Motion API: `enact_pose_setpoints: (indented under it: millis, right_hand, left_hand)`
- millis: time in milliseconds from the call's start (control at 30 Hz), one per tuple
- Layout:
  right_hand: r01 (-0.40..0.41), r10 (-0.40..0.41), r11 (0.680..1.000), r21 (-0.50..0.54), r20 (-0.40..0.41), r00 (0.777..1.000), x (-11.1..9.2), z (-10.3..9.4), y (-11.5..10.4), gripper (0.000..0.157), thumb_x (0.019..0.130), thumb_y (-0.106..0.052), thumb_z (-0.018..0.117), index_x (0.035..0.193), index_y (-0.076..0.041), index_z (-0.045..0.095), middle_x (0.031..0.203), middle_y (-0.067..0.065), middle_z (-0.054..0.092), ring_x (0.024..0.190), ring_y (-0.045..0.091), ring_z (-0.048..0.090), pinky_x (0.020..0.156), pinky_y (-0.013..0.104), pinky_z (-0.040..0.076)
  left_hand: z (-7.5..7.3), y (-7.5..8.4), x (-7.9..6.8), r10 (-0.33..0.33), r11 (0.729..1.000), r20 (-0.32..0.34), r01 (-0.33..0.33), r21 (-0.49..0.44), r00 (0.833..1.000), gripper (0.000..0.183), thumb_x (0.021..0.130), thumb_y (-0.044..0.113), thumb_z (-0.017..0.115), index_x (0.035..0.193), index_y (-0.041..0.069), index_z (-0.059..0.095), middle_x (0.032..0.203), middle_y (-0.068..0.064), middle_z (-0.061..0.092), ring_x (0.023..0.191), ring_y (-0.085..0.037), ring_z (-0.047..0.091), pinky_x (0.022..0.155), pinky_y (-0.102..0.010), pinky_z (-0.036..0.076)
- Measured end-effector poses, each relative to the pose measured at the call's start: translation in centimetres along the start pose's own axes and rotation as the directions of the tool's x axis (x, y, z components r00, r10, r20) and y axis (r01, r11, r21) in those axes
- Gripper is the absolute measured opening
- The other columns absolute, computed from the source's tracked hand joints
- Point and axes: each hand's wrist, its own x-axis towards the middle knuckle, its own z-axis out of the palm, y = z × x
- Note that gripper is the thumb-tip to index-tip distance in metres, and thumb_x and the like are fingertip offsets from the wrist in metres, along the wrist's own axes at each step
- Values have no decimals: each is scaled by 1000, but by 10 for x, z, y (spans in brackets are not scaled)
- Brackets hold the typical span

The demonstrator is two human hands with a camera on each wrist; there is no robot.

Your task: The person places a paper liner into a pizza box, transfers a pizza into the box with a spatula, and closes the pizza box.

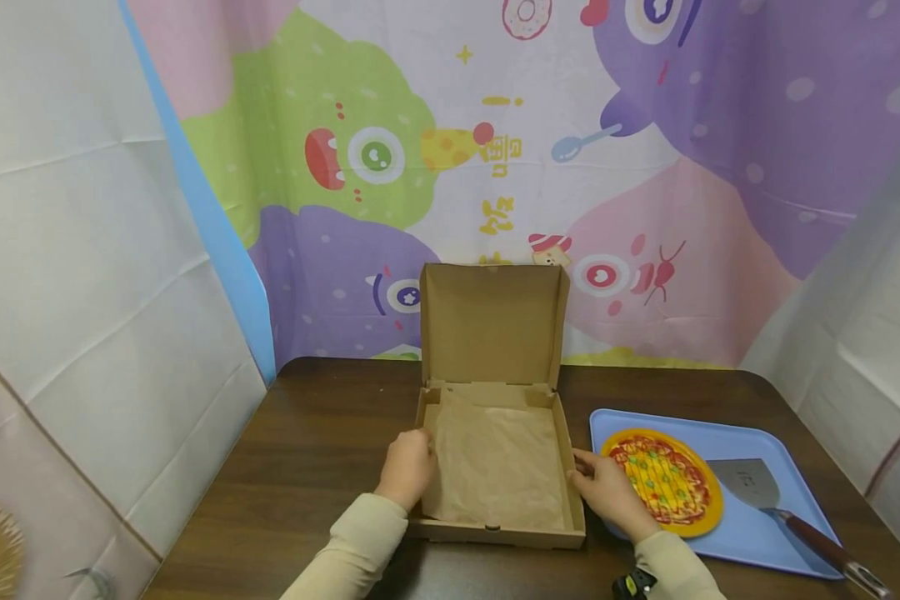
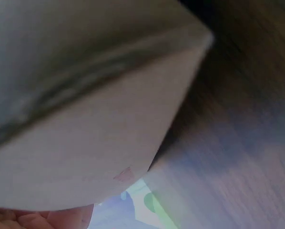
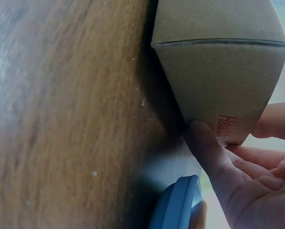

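Note:
A cardboard pizza box (image 1: 495, 537) stands on the table with its lid (image 1: 492, 325) raised at the back. Brown paper (image 1: 502, 467) lines the inside, creased and folded up toward the back left. At the box's left wall, my left hand (image 1: 407, 468) grips the edge with curled fingers; its fingertips are hidden. My right hand (image 1: 607, 487) pinches the right wall. In the right wrist view, the thumb (image 3: 204, 140) lies along the outer face of that wall, by red printed letters. The left wrist view shows the box side (image 2: 99, 133) close up.
To the right, a blue tray (image 1: 675, 429) holds a toy-like pizza (image 1: 663, 483) in an orange pan and a pizza server (image 1: 750, 483), whose dark handle (image 1: 813, 537) overhangs the tray's edge. Behind the brown table (image 1: 322, 433) hangs a patterned cloth (image 1: 360, 100).

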Motion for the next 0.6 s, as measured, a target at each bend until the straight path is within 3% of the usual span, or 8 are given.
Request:
enact_pose_setpoints:
  millis: [133,233,600]
  right_hand:
    - [1,-1,1000,1,-1,1000,0,0,0,41,92,-4,60,128,15,55,113,28,68,103,35,67,84,44,57]
    - [0,0,1000,1,1,1000,0,-1,-1,41,92,-4,60,128,15,55,113,28,68,103,35,66,83,44,57]
    - [6,-6,1000,-17,-6,1000,-1,-1,-2,41,92,-5,60,127,14,56,111,26,69,102,34,67,83,44,57]
  left_hand:
    - [3,3,-2,70,987,-17,-67,145,997,16,78,-9,61,65,0,63,66,-18,66,61,-36,67,52,-44,54]
    - [5,5,-2,92,971,-3,-89,223,996,16,77,-10,62,65,0,65,67,-17,66,63,-35,67,55,-44,55]
    - [14,9,-2,59,953,77,-79,291,995,11,74,-5,68,67,2,67,69,-16,68,63,-33,68,52,-41,56]
